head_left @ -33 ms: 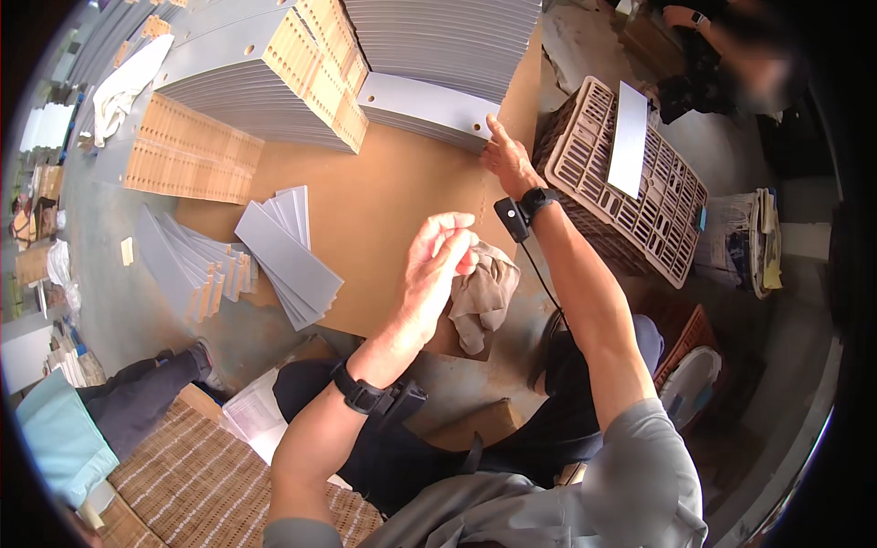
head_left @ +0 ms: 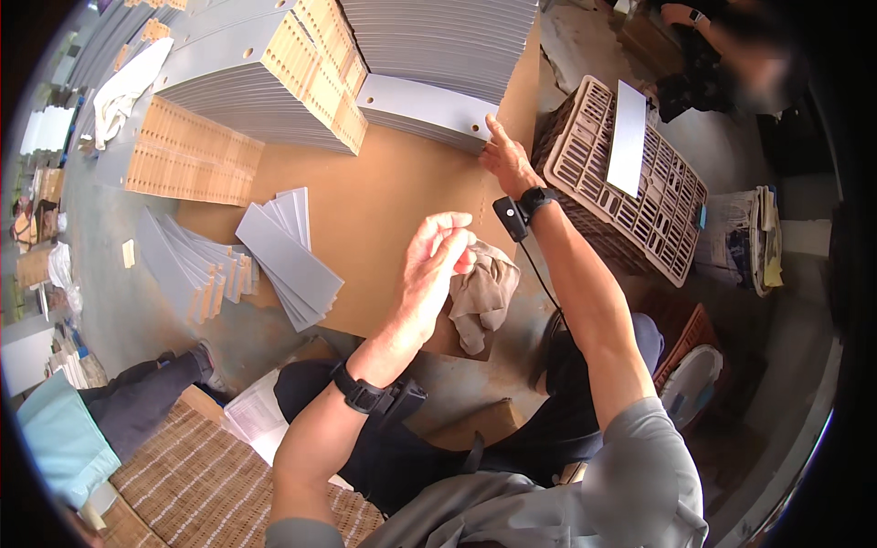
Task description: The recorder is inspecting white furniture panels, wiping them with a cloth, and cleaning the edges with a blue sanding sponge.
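Note:
My right hand [head_left: 509, 163] is at the right end of a low stack of grey panels [head_left: 420, 102]. One finger stretches toward the top panel's corner, near its hole, while the other fingers bend loosely. Whether that finger touches the panel or stops just beside it is hard to see. My left hand [head_left: 433, 267] hovers over the brown board [head_left: 365, 210], palm turned inward, fingers loosely curved and nothing visible in them. Just right of it lies a crumpled beige cloth [head_left: 484, 297], partly behind the fingers.
Tall stacks of grey panels [head_left: 438, 36] rise at the back. Loose panels [head_left: 288, 256] lie fanned out at the left. A brown plastic crate [head_left: 594, 173] carries a light strip [head_left: 628, 137] on the right. Another person's arm [head_left: 690, 18] shows at the upper right.

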Action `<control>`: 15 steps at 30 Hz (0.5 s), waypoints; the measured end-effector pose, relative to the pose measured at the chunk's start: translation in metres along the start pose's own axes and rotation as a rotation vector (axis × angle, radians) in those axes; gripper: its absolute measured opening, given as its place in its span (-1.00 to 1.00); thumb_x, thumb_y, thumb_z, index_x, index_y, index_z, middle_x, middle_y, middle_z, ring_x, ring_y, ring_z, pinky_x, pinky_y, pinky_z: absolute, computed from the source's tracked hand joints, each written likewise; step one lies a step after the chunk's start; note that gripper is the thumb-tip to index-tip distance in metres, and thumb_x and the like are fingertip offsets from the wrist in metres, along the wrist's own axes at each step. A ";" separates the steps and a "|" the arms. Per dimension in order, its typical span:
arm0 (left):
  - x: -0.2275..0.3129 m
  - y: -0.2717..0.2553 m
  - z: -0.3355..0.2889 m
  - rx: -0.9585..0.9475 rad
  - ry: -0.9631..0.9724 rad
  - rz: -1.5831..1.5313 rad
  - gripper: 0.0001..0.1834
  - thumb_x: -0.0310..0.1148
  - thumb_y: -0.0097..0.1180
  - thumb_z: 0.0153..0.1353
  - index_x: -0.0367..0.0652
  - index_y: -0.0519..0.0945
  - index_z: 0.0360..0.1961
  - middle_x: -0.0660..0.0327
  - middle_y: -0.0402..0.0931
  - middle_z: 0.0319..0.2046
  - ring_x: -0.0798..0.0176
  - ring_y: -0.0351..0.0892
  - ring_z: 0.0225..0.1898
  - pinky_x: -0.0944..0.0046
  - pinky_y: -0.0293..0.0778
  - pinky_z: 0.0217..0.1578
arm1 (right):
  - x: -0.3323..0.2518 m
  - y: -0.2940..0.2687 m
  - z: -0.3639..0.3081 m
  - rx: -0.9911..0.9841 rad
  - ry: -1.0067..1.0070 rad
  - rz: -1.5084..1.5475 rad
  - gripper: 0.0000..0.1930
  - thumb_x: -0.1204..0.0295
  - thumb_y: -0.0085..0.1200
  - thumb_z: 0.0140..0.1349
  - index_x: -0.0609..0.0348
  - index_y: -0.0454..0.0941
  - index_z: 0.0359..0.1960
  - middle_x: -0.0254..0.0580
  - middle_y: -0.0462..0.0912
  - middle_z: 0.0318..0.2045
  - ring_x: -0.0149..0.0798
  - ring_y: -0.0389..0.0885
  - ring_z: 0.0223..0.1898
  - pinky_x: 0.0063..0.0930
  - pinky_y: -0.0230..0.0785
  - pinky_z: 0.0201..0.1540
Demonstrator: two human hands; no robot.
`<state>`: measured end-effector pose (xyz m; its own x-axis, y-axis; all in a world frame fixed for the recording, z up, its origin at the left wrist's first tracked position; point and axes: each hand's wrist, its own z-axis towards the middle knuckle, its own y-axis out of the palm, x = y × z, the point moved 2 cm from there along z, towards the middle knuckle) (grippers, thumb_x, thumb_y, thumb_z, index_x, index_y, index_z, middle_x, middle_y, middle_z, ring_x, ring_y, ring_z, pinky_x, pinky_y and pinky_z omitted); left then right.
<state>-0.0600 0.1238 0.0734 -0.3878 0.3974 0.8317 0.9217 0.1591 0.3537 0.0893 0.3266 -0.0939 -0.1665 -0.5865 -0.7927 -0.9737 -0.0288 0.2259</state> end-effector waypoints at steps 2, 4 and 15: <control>0.001 0.000 0.000 0.018 -0.005 0.007 -0.73 -0.29 0.06 0.42 -0.13 0.52 0.07 0.31 0.53 -0.21 0.47 0.52 -0.27 0.37 0.49 -0.15 | -0.001 -0.002 0.000 0.007 0.021 0.028 0.10 -0.33 0.23 0.05 0.41 0.21 0.34 0.28 0.27 0.28 0.12 0.31 0.30 -0.13 0.17 0.38; -0.002 0.002 0.001 0.009 -0.010 0.015 -0.73 -0.29 0.06 0.42 -0.13 0.52 0.07 0.31 0.53 -0.21 0.47 0.52 -0.27 0.37 0.49 -0.15 | -0.001 -0.012 0.006 -0.069 0.011 -0.005 0.00 -0.31 0.28 0.03 0.38 0.36 0.22 0.14 0.36 0.14 -0.05 0.41 0.10 -0.24 0.29 0.25; -0.014 -0.003 0.012 -0.023 -0.027 0.048 -0.71 -0.28 0.04 0.44 -0.15 0.49 0.10 0.29 0.52 -0.19 0.46 0.52 -0.26 0.35 0.49 -0.13 | 0.007 -0.012 0.019 -0.008 0.017 -0.043 -0.02 -0.26 0.23 0.10 0.49 0.36 0.24 0.13 0.37 0.26 -0.14 0.37 0.18 -0.34 0.28 0.22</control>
<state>-0.0571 0.1287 0.0561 -0.3420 0.4287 0.8362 0.9389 0.1185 0.3233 0.0972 0.3387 -0.1129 -0.1216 -0.5983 -0.7920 -0.9787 -0.0606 0.1961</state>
